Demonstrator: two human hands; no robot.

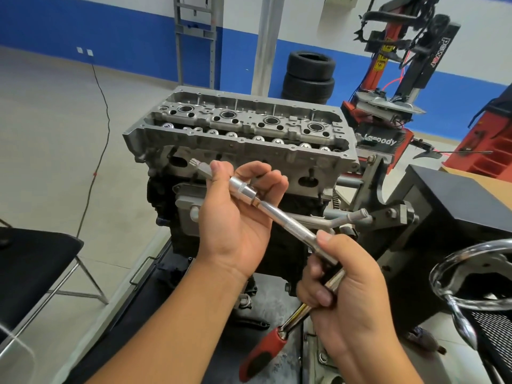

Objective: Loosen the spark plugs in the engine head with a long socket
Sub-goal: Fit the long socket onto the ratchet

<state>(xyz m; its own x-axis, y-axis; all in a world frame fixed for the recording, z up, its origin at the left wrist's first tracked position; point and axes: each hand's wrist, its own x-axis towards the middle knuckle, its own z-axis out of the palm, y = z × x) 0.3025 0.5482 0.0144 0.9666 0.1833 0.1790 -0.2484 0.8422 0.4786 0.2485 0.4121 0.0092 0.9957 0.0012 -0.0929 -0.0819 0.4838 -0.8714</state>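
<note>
The grey engine head [241, 142] stands on its block in front of me, with a row of round plug wells along its top. In front of the head I hold a long chrome socket and extension bar [279, 210] slanting from upper left to lower right. My left hand [238, 214] pinches the socket end between thumb and fingers, and a small bit sticks out past the thumb. My right hand [349, 286] grips the bar's knurled lower end together with a ratchet that has a red and black handle [266, 349].
A black folding chair [36, 261] stands at the left. A black box [454, 206] and a chrome ring stand [471, 275] are at the right. Behind the engine are stacked tyres [309, 76] and a red tyre machine [399, 87]. A black cable runs across the floor.
</note>
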